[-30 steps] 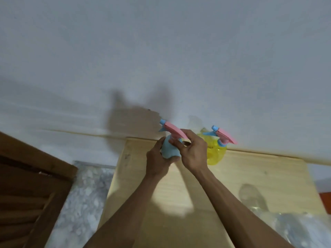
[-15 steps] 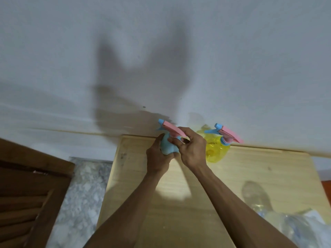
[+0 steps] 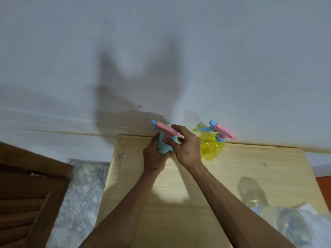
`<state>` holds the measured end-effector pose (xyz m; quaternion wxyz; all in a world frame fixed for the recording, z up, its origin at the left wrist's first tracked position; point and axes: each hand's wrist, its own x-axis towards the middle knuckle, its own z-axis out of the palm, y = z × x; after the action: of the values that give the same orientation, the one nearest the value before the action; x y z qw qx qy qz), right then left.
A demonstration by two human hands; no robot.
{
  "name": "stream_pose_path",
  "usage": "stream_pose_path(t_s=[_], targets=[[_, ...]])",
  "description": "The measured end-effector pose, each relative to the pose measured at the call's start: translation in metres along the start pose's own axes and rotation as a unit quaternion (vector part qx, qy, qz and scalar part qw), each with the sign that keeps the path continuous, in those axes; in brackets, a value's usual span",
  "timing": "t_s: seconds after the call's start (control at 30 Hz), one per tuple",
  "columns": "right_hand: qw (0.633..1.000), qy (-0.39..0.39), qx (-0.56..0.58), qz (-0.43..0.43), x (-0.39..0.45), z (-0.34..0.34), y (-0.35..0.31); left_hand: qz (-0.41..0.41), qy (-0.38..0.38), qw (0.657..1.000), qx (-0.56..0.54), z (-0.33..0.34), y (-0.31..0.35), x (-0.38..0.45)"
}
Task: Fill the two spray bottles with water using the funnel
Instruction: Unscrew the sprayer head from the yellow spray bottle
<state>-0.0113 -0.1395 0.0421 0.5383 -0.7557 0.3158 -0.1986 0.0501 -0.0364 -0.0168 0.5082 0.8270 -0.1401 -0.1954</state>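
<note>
Blue bottle (image 3: 163, 146) btwn both hands, L hand (image 3: 154, 158) grip.

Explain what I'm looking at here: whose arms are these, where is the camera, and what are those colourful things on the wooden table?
There is no machine here. A person wears a camera on the head, looking forward and down, so the arms are their own. The left hand grips the body of a blue spray bottle; the right hand has its fingers at the neck, under the pink trigger top. Beside it a yellow spray bottle stands alone on the wooden table, near the wall. At lower right lies a clear plastic bottle, blurred. No funnel is in view.
</note>
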Motion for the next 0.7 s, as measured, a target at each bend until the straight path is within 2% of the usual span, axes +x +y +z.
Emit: stream_pose_path(t_s=[0.1,0.23,0.3,0.4,0.47,0.7], targets=[[0.999,0.031,-0.003,0.017,-0.012,-0.013,0.000,-0.009,0.013,0.999,0.039,-0.004,0.004,-0.007],[0.990,0.137,-0.006,0.038,-0.042,-0.047,0.011,-0.044,0.065,0.995,0.064,0.004,0.007,-0.042],[0.978,0.197,-0.003,0.066,-0.056,-0.066,0.020,-0.068,0.034,0.995,0.060,0.016,0.007,-0.061],[0.963,0.254,0.004,0.092,-0.062,-0.089,0.028,-0.062,-0.025,0.996,0.059,0.042,0.013,-0.073],[0.962,0.254,0.009,0.097,-0.055,-0.101,0.031,-0.049,-0.057,0.996,0.056,0.060,0.022,-0.070],[0.982,0.170,-0.011,0.080,-0.022,-0.117,0.038,0.006,-0.124,0.990,0.060,0.105,0.061,-0.038]])
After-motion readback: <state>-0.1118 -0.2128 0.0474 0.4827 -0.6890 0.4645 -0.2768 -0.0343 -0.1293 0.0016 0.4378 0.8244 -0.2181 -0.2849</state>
